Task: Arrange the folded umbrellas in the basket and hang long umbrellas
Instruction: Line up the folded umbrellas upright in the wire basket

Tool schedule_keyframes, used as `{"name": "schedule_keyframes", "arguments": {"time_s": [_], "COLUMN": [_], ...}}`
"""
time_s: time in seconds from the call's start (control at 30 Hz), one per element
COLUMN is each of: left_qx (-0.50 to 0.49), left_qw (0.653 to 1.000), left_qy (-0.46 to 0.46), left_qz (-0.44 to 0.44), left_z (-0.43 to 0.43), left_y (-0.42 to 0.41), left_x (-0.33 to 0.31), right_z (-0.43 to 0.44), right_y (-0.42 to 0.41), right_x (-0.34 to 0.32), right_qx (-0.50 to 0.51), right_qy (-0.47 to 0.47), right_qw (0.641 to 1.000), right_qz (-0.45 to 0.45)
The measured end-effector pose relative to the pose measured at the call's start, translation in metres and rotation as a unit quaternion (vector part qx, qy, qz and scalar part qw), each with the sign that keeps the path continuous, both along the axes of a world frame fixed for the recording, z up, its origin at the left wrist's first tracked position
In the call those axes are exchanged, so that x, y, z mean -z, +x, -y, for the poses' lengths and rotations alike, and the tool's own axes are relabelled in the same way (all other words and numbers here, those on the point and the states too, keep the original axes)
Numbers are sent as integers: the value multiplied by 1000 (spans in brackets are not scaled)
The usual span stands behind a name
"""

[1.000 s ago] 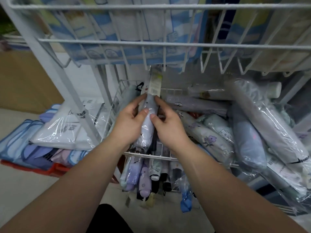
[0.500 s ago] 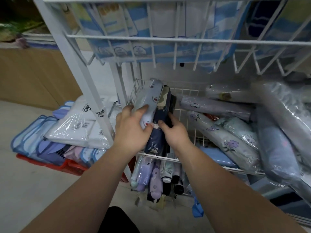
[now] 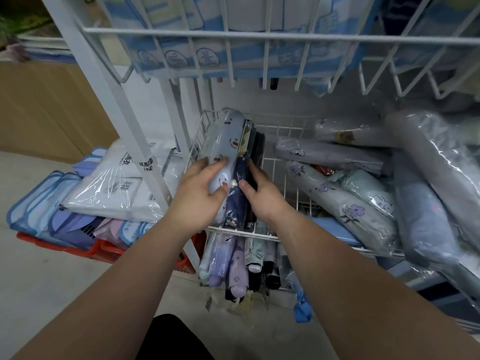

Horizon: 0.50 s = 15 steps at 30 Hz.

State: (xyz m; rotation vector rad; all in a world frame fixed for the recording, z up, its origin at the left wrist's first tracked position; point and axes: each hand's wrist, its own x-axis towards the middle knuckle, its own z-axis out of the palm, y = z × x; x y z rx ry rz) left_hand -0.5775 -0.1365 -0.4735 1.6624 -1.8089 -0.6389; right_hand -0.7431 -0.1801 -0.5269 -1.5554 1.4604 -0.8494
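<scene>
A white wire basket point(image 3: 283, 131) holds folded umbrellas in clear wrap. At its left end a pale blue cherry-print umbrella point(image 3: 224, 141) lies against the basket wall, with a navy floral umbrella point(image 3: 240, 188) and dark ones beside it. My left hand point(image 3: 200, 193) grips the cherry-print umbrella from the left. My right hand point(image 3: 259, 193) holds the navy floral and dark umbrellas from the right. A loose heap of wrapped umbrellas, one lilac with purple flowers point(image 3: 337, 203), fills the basket's right half. More umbrellas point(image 3: 233, 266) hang handle-down under the basket.
A white rack post point(image 3: 124, 126) slants past the basket's left side. An upper wire shelf point(image 3: 259, 37) with blue packs overhangs it. Wrapped white and blue packs point(image 3: 109, 193) are stacked on a red crate point(image 3: 78, 248) on the floor at the left.
The wrapped umbrella held upright a second ago now lies flat at the basket's left end. Both hands have moved down and left and press the row together.
</scene>
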Motion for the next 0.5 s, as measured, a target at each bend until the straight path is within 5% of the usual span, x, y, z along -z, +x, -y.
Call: {"name": "schedule_keyframes", "arguments": {"time_s": [0.5], "left_qx": [-20], "left_qw": [967], "left_qy": [-39], "left_qz": [252], "left_z": [-9], "left_y": [-37], "left_x": [-19], "right_z": [-56], "right_y": [-75], "right_x": [-66], "right_qx": [53], "right_qy": [-105], "right_qw": [964], "right_qz": [-239]}}
